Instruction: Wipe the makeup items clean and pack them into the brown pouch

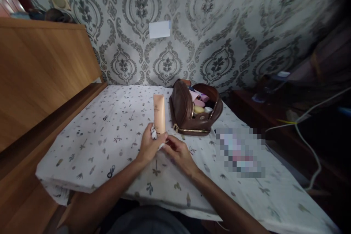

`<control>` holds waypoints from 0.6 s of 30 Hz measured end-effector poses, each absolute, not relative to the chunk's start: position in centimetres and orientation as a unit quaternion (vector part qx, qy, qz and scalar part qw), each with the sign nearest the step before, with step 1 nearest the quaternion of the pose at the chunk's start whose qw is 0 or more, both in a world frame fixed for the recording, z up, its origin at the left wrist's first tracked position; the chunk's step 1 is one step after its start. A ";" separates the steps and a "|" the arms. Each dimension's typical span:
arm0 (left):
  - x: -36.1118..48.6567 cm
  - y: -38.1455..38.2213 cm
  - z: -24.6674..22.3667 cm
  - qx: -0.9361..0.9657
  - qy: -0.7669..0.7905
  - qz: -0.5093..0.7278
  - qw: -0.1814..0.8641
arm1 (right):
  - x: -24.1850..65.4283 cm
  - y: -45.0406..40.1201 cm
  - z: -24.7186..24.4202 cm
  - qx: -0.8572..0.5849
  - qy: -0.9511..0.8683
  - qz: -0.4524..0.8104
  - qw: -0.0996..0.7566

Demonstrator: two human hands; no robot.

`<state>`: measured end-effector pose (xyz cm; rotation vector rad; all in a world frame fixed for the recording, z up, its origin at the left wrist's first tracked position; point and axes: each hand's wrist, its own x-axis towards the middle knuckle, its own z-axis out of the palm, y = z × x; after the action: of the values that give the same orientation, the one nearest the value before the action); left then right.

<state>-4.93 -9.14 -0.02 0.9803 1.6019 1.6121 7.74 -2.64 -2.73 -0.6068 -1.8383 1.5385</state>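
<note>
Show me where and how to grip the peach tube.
I'd pinch the peach tube near its upper end, coming from above, fingers on the broad front and back faces. It stands nearly upright with that end exposed, while the left hand and right hand crowd its lower end.

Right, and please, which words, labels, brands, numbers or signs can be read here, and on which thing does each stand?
None can be read for certain.
Peach squeeze tube: small emblem and print below it, too small and blurred.
Items in the brown leather-look bag: no readable label.
White rectangular plate on the wall: no readable text.
Pixelated patch: whatever it covers is hidden.
</note>
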 end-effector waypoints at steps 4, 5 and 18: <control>-8.7 -10.2 0.5 0.510 0.679 0.487 0.207 | 8.4 -1.7 -1.7 -0.264 -0.669 0.608 0.337; -9.7 -10.7 0.5 0.547 0.695 0.435 0.166 | 8.5 -1.4 -1.3 -0.265 -0.642 0.629 0.350; -11.5 -13.0 -0.6 0.752 0.619 0.186 -0.127 | 8.6 -2.2 -0.9 -0.246 -0.692 0.600 0.316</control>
<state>-11.49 -12.97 -0.64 2.5745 2.1205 0.6363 8.60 -2.16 -0.89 -0.6483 -1.8237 1.5801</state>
